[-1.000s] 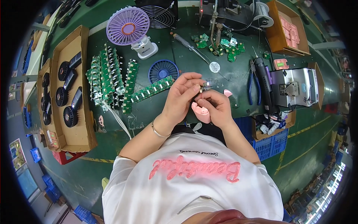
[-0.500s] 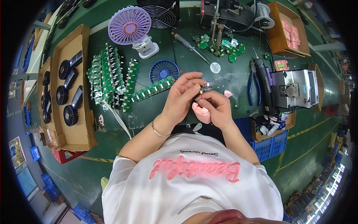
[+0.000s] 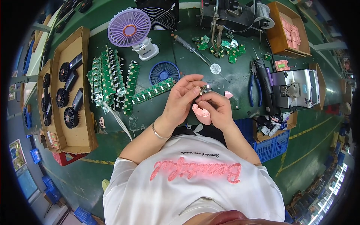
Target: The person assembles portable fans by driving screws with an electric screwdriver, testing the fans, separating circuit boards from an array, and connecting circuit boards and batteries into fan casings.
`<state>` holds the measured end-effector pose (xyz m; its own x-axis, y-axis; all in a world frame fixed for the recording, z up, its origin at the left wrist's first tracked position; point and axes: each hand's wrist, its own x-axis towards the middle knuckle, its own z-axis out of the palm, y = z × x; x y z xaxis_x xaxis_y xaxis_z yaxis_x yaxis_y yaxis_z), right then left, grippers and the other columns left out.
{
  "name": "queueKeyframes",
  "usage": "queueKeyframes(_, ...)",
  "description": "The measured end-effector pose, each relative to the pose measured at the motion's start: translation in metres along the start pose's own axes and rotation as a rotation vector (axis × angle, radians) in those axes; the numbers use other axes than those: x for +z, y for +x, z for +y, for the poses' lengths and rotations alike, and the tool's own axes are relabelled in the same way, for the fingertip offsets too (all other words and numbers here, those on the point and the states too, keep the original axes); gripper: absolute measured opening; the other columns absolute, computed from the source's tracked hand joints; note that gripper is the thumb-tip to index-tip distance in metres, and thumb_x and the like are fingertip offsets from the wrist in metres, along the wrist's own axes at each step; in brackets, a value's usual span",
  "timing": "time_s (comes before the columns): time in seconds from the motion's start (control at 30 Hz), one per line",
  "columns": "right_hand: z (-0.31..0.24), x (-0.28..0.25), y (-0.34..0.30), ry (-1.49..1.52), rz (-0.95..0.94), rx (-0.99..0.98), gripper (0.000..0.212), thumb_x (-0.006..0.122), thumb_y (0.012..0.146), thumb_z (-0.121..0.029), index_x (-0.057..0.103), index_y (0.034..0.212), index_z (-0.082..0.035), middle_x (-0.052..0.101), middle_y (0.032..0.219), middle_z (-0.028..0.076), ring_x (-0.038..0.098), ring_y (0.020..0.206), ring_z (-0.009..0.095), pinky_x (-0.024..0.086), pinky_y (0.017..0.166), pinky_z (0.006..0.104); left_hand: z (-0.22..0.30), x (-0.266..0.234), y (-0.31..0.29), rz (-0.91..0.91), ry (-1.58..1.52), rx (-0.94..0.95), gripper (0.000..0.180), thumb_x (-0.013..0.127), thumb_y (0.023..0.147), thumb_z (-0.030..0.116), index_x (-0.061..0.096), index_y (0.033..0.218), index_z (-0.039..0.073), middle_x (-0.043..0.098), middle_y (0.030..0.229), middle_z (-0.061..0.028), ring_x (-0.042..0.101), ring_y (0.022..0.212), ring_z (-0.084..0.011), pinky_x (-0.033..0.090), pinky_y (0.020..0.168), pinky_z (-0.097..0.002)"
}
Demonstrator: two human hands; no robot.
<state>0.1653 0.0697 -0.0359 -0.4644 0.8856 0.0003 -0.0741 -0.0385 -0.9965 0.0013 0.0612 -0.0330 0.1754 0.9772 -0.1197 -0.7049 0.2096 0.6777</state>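
My left hand (image 3: 182, 95) is closed, pinching a small circuit board (image 3: 205, 89) with metal parts between thumb and fingertips. Close beside it, my right hand (image 3: 218, 107) is closed around a pink plastic shell (image 3: 201, 114), whose open, notched end points up toward the board. The right fingertips are just below the board; whether they touch it or a wire is too small to tell. A strip of green circuit boards (image 3: 153, 90) lies near the left fingers, with a blue fan grille (image 3: 164, 72) behind it. A small pink piece (image 3: 228, 94) lies beyond the right hand.
Stacked green board strips (image 3: 107, 75) and a purple fan (image 3: 129, 30) stand left, beside a cardboard box (image 3: 80, 129) of black fans. A screwdriver (image 3: 192, 48), loose boards (image 3: 233, 56) and a solder spool (image 3: 265, 15) are behind. Blue-handled pliers (image 3: 256, 88) lie right.
The board between my left fingers has tilted slightly, showing more of its face. Both hands keep their hold and have barely moved.
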Motion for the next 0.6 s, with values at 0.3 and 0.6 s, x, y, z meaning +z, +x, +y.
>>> queueKeyframes(0.3, -0.0008, 0.0008, 0.0002, -0.010, 0.003, 0.004, 0.011, 0.058, 0.087, 0.006, 0.063, 0.097, 0.004, 0.063, 0.095, 0.006, 0.062, 0.087, 0.012, 0.049, 0.078, 0.0251, 0.0005, 0.0022, -0.0001, 0.022, 0.020, 0.001, 0.039, 0.057, 0.093, 0.015, 0.047, 0.129, 0.002, 0.062, 0.114, -0.0128, 0.062, 0.096, -0.0151, 0.051, 0.081, -0.0266)
queueKeyframes(0.6, 0.0020, 0.0019, 0.0014, -0.020, 0.047, -0.040, 0.011, 0.065, 0.085, -0.001, 0.064, 0.095, 0.003, 0.067, 0.091, 0.009, 0.064, 0.079, 0.014, 0.050, 0.070, 0.0259, 0.0016, 0.0040, -0.0004, 0.037, 0.029, -0.012, 0.039, 0.056, 0.094, 0.016, 0.047, 0.128, 0.002, 0.063, 0.113, -0.0148, 0.063, 0.093, -0.0156, 0.052, 0.079, -0.0263)
